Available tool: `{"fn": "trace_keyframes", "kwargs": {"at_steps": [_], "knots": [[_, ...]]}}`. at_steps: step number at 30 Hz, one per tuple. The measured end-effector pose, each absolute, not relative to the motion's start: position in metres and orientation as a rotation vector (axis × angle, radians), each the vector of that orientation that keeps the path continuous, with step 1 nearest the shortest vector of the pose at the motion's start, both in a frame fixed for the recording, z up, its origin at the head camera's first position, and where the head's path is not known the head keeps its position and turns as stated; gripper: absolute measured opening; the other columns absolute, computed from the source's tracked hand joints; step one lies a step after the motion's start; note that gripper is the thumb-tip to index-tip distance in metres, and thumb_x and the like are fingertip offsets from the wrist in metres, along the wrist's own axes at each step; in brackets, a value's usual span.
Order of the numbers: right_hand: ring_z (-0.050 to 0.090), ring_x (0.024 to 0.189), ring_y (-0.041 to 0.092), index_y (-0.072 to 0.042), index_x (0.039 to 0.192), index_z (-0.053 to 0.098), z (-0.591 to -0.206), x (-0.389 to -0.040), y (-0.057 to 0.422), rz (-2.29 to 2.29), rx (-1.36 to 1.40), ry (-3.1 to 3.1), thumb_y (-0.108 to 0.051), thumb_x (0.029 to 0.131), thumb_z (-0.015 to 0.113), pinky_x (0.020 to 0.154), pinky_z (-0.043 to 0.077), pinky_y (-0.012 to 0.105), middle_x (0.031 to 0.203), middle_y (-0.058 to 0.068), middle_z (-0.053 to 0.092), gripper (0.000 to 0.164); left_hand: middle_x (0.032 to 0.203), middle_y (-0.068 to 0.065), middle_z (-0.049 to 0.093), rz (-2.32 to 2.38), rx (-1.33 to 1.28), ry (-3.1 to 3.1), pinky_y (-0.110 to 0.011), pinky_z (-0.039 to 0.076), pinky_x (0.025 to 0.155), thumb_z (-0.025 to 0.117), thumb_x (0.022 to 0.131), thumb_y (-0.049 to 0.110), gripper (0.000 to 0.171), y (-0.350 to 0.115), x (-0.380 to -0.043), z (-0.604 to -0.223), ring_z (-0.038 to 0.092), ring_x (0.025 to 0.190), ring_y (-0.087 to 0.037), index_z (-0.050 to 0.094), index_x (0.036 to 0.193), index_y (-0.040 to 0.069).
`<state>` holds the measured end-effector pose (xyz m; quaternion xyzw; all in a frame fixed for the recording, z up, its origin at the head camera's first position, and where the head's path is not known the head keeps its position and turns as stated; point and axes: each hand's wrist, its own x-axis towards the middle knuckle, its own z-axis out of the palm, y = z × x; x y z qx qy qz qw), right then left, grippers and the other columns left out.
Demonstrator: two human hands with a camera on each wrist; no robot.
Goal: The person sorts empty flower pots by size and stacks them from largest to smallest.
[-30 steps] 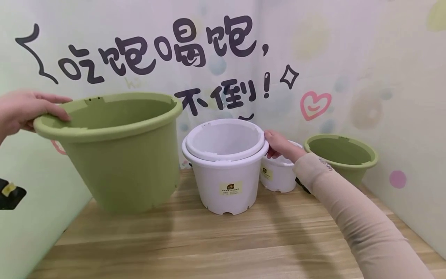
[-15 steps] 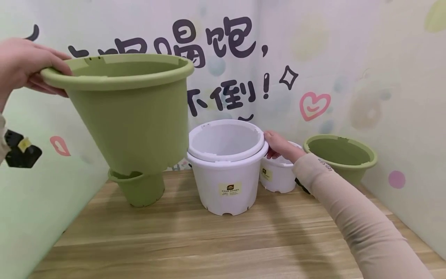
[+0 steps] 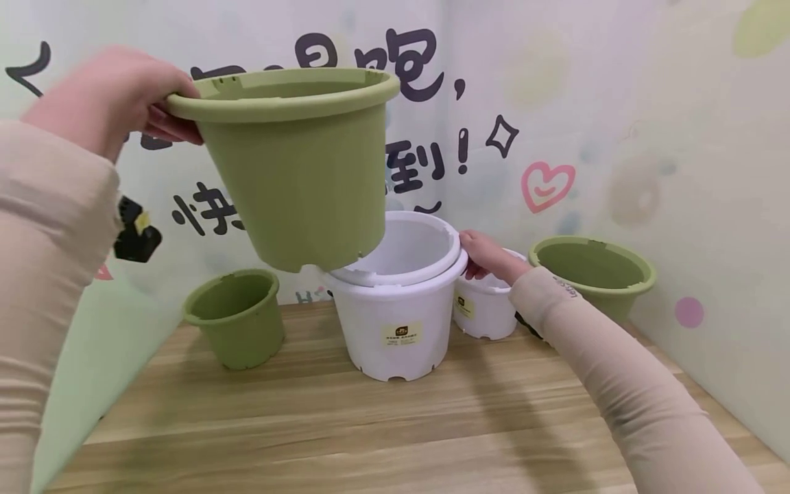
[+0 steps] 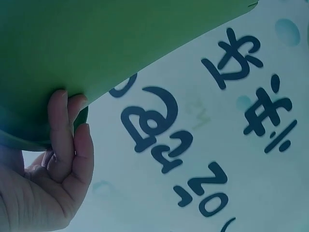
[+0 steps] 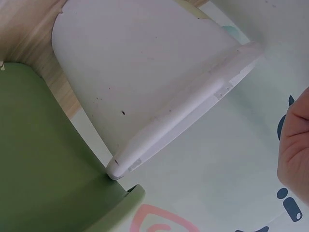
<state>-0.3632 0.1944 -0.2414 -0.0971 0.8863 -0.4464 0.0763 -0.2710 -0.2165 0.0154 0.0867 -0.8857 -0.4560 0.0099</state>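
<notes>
In the head view my left hand (image 3: 123, 96) grips the left rim of a large green plastic flowerpot (image 3: 302, 171), held upright above the table. Its base overlaps two nested white flowerpots (image 3: 398, 329), the smaller one sitting inside the larger. My right hand (image 3: 487, 255) grips the right rim of these white pots, fingers curled under the edge. The left wrist view shows the left hand's fingers (image 4: 63, 130) bent against the outside of the green pot (image 4: 96, 43) below its rim. Only part of the right hand (image 5: 294, 145) shows at the right wrist view's edge.
A small green flowerpot (image 3: 237, 336) stands at the back left of the wooden table (image 3: 308, 425). Behind the right hand is a small white flowerpot (image 3: 487, 312); farther right stands another green flowerpot (image 3: 617, 302). Printed walls (image 3: 710, 206) close in the back and sides.
My left hand has raised the large green pot and carried it right, toward the white pots. The small green pot behind it has come into view. The right hand keeps its grip.
</notes>
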Motion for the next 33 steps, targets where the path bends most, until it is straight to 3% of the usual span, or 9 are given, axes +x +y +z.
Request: {"fn": "trace_keyframes", "kwargs": {"at_steps": [2, 3, 5, 7, 9, 11, 15, 18, 33], "knots": [[0.052, 0.055, 0.019, -0.005, 0.117, 0.043, -0.241, -0.363, 0.193, -1.335, -0.284, 2.661, -0.024, 0.098, 0.023, 0.049, 0.044, 0.026, 0.073, 0.008, 0.054, 0.033, 0.054, -0.006, 0.065, -1.453, 0.277, -2.753, -0.030, 0.055, 0.069, 0.047, 0.092, 0.015, 0.021, -0.205, -0.276, 0.015, 0.066, 0.056, -0.018, 0.057, 0.073, 0.012], [0.052, 0.055, 0.019, -0.005, 0.117, 0.043, -0.241, -0.363, 0.193, -1.333, -0.281, 2.661, -0.024, 0.098, 0.023, 0.049, 0.044, 0.026, 0.074, 0.008, 0.054, 0.033, 0.052, -0.007, 0.064, -1.460, 0.285, -2.738, -0.030, 0.055, 0.058, 0.047, 0.092, 0.013, 0.017, -0.200, -0.279, 0.014, 0.066, 0.054, -0.019, 0.054, 0.077, 0.010], [0.052, 0.056, 0.019, -0.006, 0.118, 0.043, -0.241, -0.363, 0.191, -1.333, -0.276, 2.661, -0.025, 0.099, 0.024, 0.049, 0.044, 0.026, 0.075, 0.008, 0.054, 0.033, 0.052, -0.007, 0.063, -1.492, 0.299, -2.699, -0.030, 0.055, 0.058, 0.048, 0.091, 0.012, 0.006, -0.191, -0.281, 0.011, 0.066, 0.053, -0.020, 0.053, 0.092, 0.012], [0.052, 0.056, 0.019, -0.006, 0.119, 0.042, -0.241, -0.362, 0.190, -1.328, -0.281, 2.662, -0.025, 0.099, 0.024, 0.050, 0.044, 0.026, 0.075, 0.008, 0.054, 0.033, 0.050, -0.008, 0.061, -1.530, 0.296, -2.661, -0.030, 0.055, 0.056, 0.048, 0.091, 0.011, 0.027, -0.182, -0.284, 0.007, 0.065, 0.051, -0.021, 0.050, 0.117, 0.019], [0.052, 0.055, 0.019, -0.005, 0.119, 0.042, -0.241, -0.363, 0.189, -1.327, -0.289, 2.662, -0.025, 0.099, 0.023, 0.049, 0.043, 0.025, 0.073, 0.008, 0.054, 0.034, 0.047, -0.007, 0.059, -1.579, 0.304, -2.610, -0.031, 0.055, 0.054, 0.049, 0.090, 0.008, 0.050, -0.173, -0.287, 0.003, 0.064, 0.048, -0.022, 0.037, 0.136, 0.026], [0.051, 0.054, 0.018, -0.005, 0.119, 0.042, -0.241, -0.362, 0.189, -1.339, -0.290, 2.659, -0.024, 0.099, 0.022, 0.048, 0.043, 0.025, 0.071, 0.007, 0.053, 0.034, 0.045, -0.005, 0.056, -1.624, 0.311, -2.559, -0.032, 0.055, 0.053, 0.050, 0.090, 0.006, 0.063, -0.164, -0.289, -0.001, 0.063, 0.045, -0.023, 0.026, 0.144, 0.027], [0.052, 0.050, 0.016, -0.003, 0.118, 0.042, -0.241, -0.363, 0.189, -1.348, -0.305, 2.657, -0.022, 0.098, 0.019, 0.045, 0.042, 0.025, 0.067, 0.005, 0.053, 0.035, 0.045, -0.003, 0.056, -1.611, 0.291, -2.509, -0.032, 0.054, 0.052, 0.051, 0.088, 0.006, 0.038, -0.147, -0.292, -0.010, 0.063, 0.044, -0.021, 0.051, 0.122, 0.023], [0.052, 0.049, 0.015, -0.002, 0.117, 0.040, -0.241, -0.363, 0.190, -1.354, -0.299, 2.656, -0.022, 0.098, 0.019, 0.045, 0.042, 0.024, 0.065, 0.005, 0.053, 0.035, 0.046, -0.002, 0.057, -1.613, 0.261, -2.487, -0.031, 0.053, 0.051, 0.051, 0.087, 0.005, 0.013, -0.137, -0.293, -0.019, 0.062, 0.044, -0.020, 0.054, 0.097, 0.013], [0.051, 0.051, 0.017, -0.003, 0.119, 0.039, -0.242, -0.363, 0.190, -1.354, -0.283, 2.655, -0.024, 0.100, 0.019, 0.048, 0.043, 0.025, 0.067, 0.006, 0.053, 0.035, 0.044, -0.002, 0.055, -1.575, 0.209, -2.468, -0.031, 0.051, 0.046, 0.049, 0.081, -0.001, 0.014, -0.114, -0.305, -0.058, 0.060, 0.040, -0.019, 0.056, 0.090, 0.007]]}}
